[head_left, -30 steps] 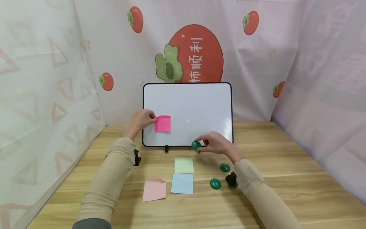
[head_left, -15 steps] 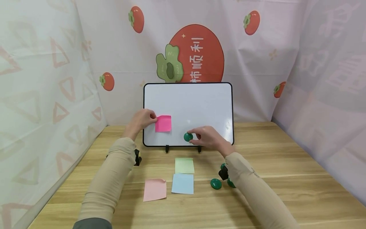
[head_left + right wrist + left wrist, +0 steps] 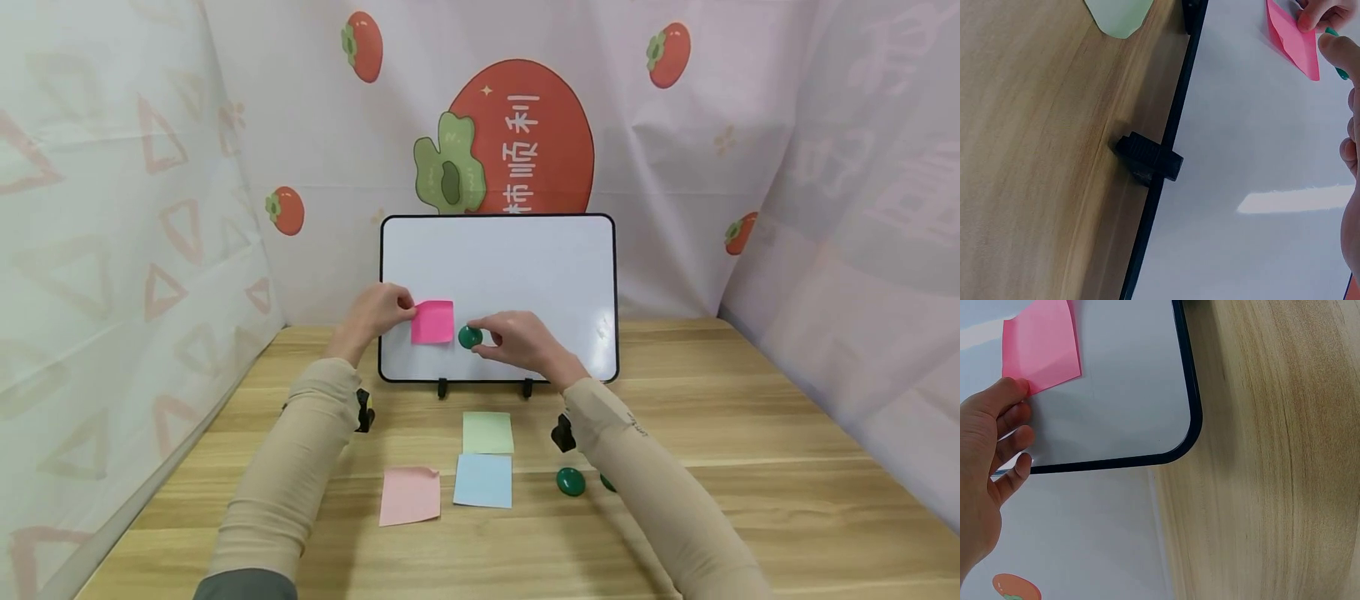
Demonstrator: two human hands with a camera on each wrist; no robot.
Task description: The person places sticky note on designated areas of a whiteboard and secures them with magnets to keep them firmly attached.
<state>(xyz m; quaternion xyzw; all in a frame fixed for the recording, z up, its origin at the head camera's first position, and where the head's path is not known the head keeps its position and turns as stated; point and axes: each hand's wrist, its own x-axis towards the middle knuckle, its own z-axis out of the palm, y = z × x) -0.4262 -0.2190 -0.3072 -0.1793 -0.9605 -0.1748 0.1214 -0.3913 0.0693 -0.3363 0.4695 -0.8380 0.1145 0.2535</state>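
Note:
A bright pink sticky note (image 3: 432,322) lies against the left part of a black-framed whiteboard (image 3: 517,267). My left hand (image 3: 377,315) pinches the note's upper left corner between thumb and finger; the left wrist view shows the same pink note (image 3: 1044,347) at the fingertips. Between the thumb and forefinger of my right hand (image 3: 521,340) is a round green magnet (image 3: 470,337), just right of the note in the head view. The right wrist view shows only an edge of the green magnet (image 3: 1337,53) past the thumb. Whether the magnet touches the board I cannot tell.
On the wooden table lie a green note (image 3: 487,432), a blue note (image 3: 483,481) and a pale pink note (image 3: 410,497). A green magnet (image 3: 571,482) rests right of them, another partly behind the right sleeve (image 3: 660,483). Black stand feet (image 3: 442,388) support the board.
My right hand has moved left and up with the green magnet, from the board's lower edge to beside the pink note. The left hand keeps its hold on the note.

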